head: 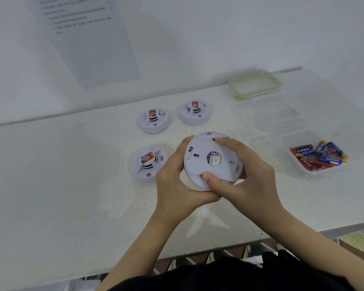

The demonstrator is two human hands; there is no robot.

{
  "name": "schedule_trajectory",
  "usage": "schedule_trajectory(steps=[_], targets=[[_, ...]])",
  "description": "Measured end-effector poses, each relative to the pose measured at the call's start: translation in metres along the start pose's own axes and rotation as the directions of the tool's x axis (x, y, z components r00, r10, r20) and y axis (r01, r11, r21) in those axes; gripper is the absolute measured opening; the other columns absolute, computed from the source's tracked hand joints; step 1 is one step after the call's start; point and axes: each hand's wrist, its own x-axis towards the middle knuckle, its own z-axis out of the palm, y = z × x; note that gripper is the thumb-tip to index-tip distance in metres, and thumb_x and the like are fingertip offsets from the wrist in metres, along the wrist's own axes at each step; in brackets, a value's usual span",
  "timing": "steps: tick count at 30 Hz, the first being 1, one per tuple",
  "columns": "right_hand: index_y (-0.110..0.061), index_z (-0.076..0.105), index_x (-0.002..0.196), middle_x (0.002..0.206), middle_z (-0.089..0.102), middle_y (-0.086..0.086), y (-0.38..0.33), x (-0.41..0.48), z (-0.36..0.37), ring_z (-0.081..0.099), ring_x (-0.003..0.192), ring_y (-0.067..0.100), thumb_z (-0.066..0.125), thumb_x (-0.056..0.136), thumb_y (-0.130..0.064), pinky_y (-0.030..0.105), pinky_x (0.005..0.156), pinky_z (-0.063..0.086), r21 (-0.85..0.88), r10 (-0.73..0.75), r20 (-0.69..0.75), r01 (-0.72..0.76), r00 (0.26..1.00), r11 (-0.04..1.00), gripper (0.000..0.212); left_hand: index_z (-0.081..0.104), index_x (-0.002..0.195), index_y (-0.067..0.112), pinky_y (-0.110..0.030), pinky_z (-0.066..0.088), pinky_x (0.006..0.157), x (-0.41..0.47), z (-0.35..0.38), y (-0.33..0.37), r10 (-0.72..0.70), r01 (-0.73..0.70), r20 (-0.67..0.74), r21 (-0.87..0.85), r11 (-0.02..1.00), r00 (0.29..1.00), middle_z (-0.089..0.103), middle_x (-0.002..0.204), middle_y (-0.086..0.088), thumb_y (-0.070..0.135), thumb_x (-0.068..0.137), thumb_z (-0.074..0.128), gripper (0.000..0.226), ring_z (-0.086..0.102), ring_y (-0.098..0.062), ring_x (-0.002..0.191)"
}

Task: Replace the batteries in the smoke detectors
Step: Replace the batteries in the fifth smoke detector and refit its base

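smoke detector (200,164): white, tilted, back up | three others (153,122): face up, behind-left | batteries (305,151): loose pile, right

Four smoke detectors (155,121) (195,113) (148,163) (200,165), one tub (316,171) of batteries (324,157), one green-rimmed lid (254,84)

Wall sheet (88,45): blurry print; top off-frame

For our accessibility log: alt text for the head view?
Left hand and right hand grip a white smoke detector, back up, over a table. Three more detectors sit left of it, a tub of batteries right.
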Motion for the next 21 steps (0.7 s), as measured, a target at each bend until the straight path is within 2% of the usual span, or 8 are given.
schedule_trajectory(steps=[3, 7, 10, 12, 14, 17, 19, 21], targets=[[-0.024, 0.055, 0.121, 0.116, 0.060, -0.012, -0.001, 0.000, 0.002, 0.055, 0.106, -0.003, 0.072, 0.069, -0.042, 0.010, 0.079, 0.046, -0.009, 0.014, -0.002, -0.014, 1.000, 1.000, 0.057, 0.054, 0.127, 0.008, -0.023, 0.052, 0.085, 0.000, 0.001, 0.000, 0.012, -0.012, -0.005, -0.002, 1.000, 1.000, 0.066, 0.113, 0.001, -0.006, 0.052, 0.089, 0.084, 0.063, -0.018, 0.111], [-0.030, 0.054, 0.120, 0.124, 0.057, -0.014, -0.002, 0.003, 0.003, 0.051, 0.115, -0.002, 0.065, 0.069, -0.052, 0.021, 0.086, 0.048, -0.069, 0.084, 0.032, -0.082, 0.996, 0.994, 0.056, 0.053, 0.127, 0.008, -0.023, 0.050, 0.089, 0.001, 0.002, -0.003, 0.014, -0.014, 0.000, 0.020, 1.000, 1.000, 0.064, 0.118, 0.001, -0.001, 0.054, 0.090, 0.083, 0.060, -0.015, 0.115], [-0.038, 0.050, 0.123, 0.136, 0.049, -0.014, -0.001, 0.005, 0.002, 0.044, 0.127, 0.004, 0.058, 0.069, -0.063, 0.034, 0.094, 0.048, -0.125, 0.171, 0.113, -0.157, 0.979, 0.980, 0.059, 0.047, 0.132, 0.014, -0.012, 0.039, 0.099, 0.005, -0.002, -0.007, 0.101, -0.102, 0.016, 0.235, 0.967, 0.995, 0.050, 0.130, 0.006, 0.021, 0.056, 0.089, 0.088, 0.044, 0.001, 0.126], [-0.046, 0.046, 0.118, 0.125, 0.050, -0.027, -0.003, 0.006, 0.003, 0.049, 0.115, -0.005, 0.058, 0.065, -0.067, 0.026, 0.088, 0.051, -0.055, 0.246, 0.195, -0.239, 0.949, 0.969, 0.059, 0.043, 0.137, 0.020, -0.006, 0.033, 0.099, 0.007, -0.003, -0.009, 0.121, -0.139, 0.078, 0.308, 0.941, 0.990, 0.042, 0.130, 0.003, 0.018, 0.056, 0.091, 0.093, 0.037, 0.004, 0.126], [-0.052, 0.042, 0.110, 0.115, 0.051, -0.032, -0.005, 0.008, 0.003, 0.051, 0.106, -0.011, 0.063, 0.056, -0.069, 0.014, 0.079, 0.050, 0.055, 0.324, 0.248, -0.347, 0.913, 0.936, 0.060, 0.035, 0.141, 0.028, -0.003, 0.032, 0.098, 0.008, -0.003, -0.009, 0.123, -0.164, 0.144, 0.320, 0.933, 0.982, 0.038, 0.132, 0.007, 0.013, 0.060, 0.090, 0.099, 0.033, 0.008, 0.128], [-0.043, 0.050, 0.109, 0.118, 0.060, -0.016, -0.001, 0.011, -0.001, 0.061, 0.104, 0.002, 0.075, 0.049, -0.056, 0.021, 0.074, 0.056, 0.259, 0.417, 0.306, -0.497, 0.856, 0.828, 0.066, 0.021, 0.145, 0.034, -0.002, 0.032, 0.095, 0.008, -0.004, -0.007, 0.046, -0.091, 0.183, 0.242, 0.966, 0.982, 0.036, 0.136, 0.026, 0.014, 0.062, 0.089, 0.110, 0.035, 0.013, 0.127], [-0.028, 0.054, 0.115, 0.112, 0.068, -0.002, 0.003, 0.013, -0.007, 0.068, 0.098, 0.016, 0.075, 0.055, -0.043, 0.026, 0.069, 0.056, 0.438, 0.410, 0.400, -0.564, 0.820, 0.700, 0.066, 0.026, 0.147, 0.021, 0.000, 0.032, 0.094, 0.008, -0.006, -0.010, -0.006, -0.028, 0.186, 0.182, 0.983, 0.983, 0.031, 0.137, 0.040, 0.015, 0.058, 0.091, 0.110, 0.034, 0.018, 0.127], [-0.017, 0.052, 0.122, 0.108, 0.069, 0.005, 0.007, 0.014, -0.011, 0.068, 0.095, 0.026, 0.073, 0.058, -0.037, 0.030, 0.068, 0.056, 0.557, 0.373, 0.469, -0.596, 0.801, 0.578, 0.070, 0.033, 0.146, 0.017, -0.001, 0.033, 0.094, 0.007, -0.008, -0.013, -0.063, 0.040, 0.181, 0.129, 0.991, 0.982, 0.037, 0.137, 0.038, 0.024, 0.053, 0.094, 0.110, 0.037, 0.015, 0.128]])
